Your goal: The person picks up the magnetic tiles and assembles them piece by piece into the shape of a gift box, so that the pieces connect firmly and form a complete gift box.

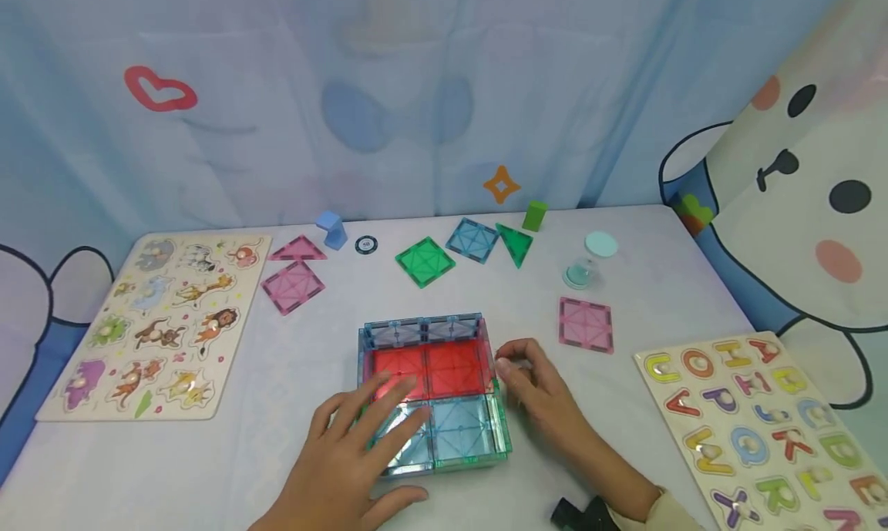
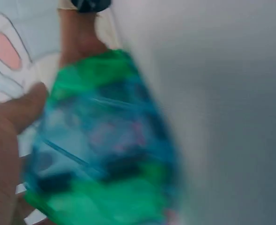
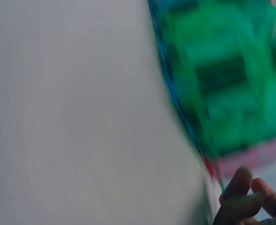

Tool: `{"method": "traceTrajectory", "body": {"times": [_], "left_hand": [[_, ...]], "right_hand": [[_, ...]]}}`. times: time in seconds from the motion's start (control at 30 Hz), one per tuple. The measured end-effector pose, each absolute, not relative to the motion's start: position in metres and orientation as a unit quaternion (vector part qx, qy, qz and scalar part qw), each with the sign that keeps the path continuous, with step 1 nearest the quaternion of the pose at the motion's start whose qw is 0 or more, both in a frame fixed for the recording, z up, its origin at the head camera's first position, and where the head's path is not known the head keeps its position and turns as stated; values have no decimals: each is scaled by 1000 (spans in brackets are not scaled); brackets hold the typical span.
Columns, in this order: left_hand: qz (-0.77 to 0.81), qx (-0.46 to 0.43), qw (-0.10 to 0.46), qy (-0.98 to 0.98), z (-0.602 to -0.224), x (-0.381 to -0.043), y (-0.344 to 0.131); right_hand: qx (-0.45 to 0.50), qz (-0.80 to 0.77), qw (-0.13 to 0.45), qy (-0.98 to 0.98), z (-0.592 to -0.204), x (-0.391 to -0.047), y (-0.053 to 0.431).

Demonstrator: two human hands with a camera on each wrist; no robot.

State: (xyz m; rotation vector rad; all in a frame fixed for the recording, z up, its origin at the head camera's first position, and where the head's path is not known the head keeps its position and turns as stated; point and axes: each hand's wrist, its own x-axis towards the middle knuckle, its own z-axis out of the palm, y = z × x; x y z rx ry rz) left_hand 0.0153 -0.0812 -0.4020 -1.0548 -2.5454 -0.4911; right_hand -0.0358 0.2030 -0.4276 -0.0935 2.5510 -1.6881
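Observation:
A low box of see-through magnetic tiles (image 1: 463, 431) stands in the middle of the table. Two red tiles (image 1: 454, 368) show in its far half, light blue ones in the near half, with green and pink on the right wall. My left hand (image 1: 340, 458) spreads its straight fingers over the box's left side. At the far right corner, my right hand (image 1: 544, 396) touches the wall with loosely bent fingers. Both wrist views are blurred; the right one shows fingertips (image 3: 241, 185) by a pink tile at the corner.
An animal puzzle board (image 1: 232, 354) lies left, a letter puzzle board (image 1: 756, 469) right. Loose pink tiles (image 1: 293, 287), a green square tile (image 1: 425, 262), a blue tile (image 1: 473, 240) and a green triangle (image 1: 515, 243) lie behind the box. Another pink tile (image 1: 586, 324) is at right.

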Motion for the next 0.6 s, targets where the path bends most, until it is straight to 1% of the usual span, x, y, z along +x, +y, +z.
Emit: {"method": "traceTrajectory", "body": {"times": [0.13, 0.17, 0.2, 0.27, 0.33, 0.4, 0.47, 0.6], "left_hand": [[-236, -292, 114, -920, -416, 19, -101], [-252, -275, 100, -923, -419, 19, -105], [-269, -262, 85, -923, -421, 19, -108], [-291, -245, 56, -923, -425, 19, -111], [-304, -240, 37, -921, -428, 19, -112], [-311, -240, 29, -919, -429, 19, -113], [-314, -240, 27, -918, -430, 19, -113], [-323, -235, 14, -917, -431, 19, -112]], "right_hand": [[-47, -359, -95, 927, -426, -56, 251], [-41, -307, -112, 944, -427, -61, 263], [-37, -266, -115, 956, -428, -64, 275], [-40, -210, -95, 972, -430, -66, 294], [-55, -189, -65, 978, -433, -67, 305], [-73, -184, -47, 979, -435, -67, 308], [-84, -182, -47, 979, -434, -68, 307], [-71, -147, -58, 985, -428, -68, 299]]}}
